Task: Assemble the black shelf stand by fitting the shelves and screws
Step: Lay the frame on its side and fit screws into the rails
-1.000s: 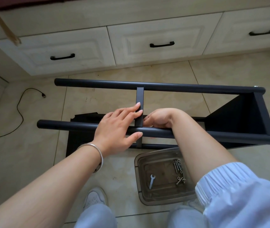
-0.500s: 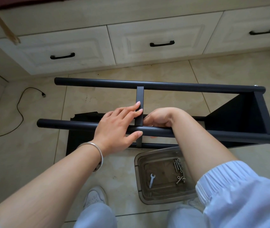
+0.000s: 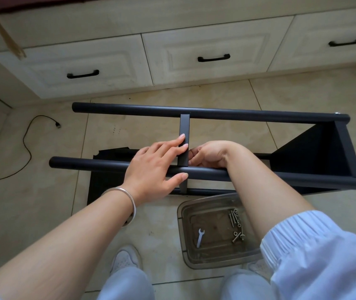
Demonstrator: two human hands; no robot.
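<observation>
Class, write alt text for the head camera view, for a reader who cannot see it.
Two bare hands work at a black shelf stand lying on its side on a tiled floor: the left hand rests on the near tube and flat crossbar, while the right hand curls in behind the bar. A clear tray beside it holds screws and a small wrench.

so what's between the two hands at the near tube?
Head view: the flat black crossbar stands between them. Left hand fingers lie against its left face; right hand sits curled just right of it, fingertips hidden.
</observation>
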